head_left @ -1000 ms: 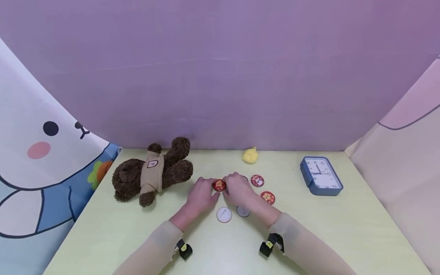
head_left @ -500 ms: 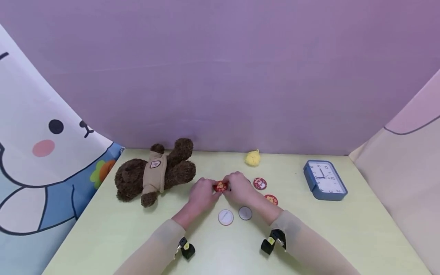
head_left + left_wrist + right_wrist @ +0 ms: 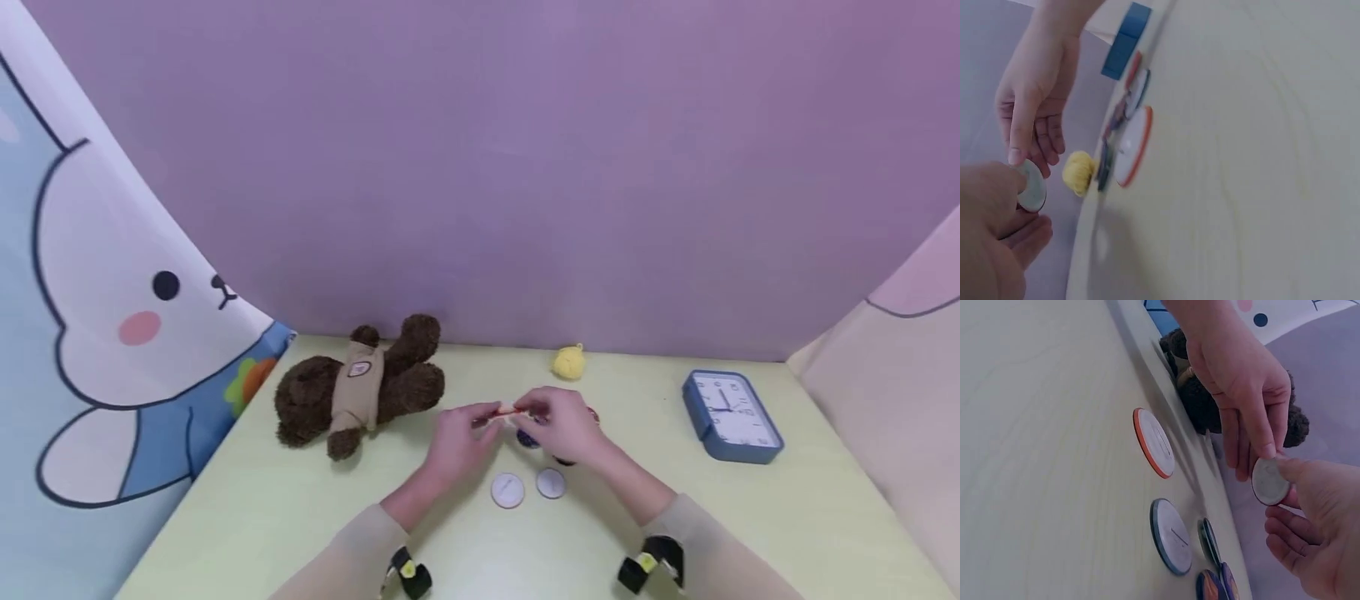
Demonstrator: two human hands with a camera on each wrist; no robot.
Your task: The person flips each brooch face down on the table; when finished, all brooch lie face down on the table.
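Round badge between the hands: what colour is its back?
Whitish; the round badge shows it best in the right wrist view.

Apparently a tabletop recording booth: purple backdrop (image 3: 495,167), cartoon-print side cloth (image 3: 105,333), 2 wrist cameras (image 3: 416,581).

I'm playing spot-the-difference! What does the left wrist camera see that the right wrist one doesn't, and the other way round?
Only the left wrist view shows the yellow thing and the side of the blue clock. Only the right wrist view shows the brown teddy bear, partly hidden, and a bit of the bunny picture. Both show the left hand and right hand holding a round disc, plus an orange-rimmed disc on the table.
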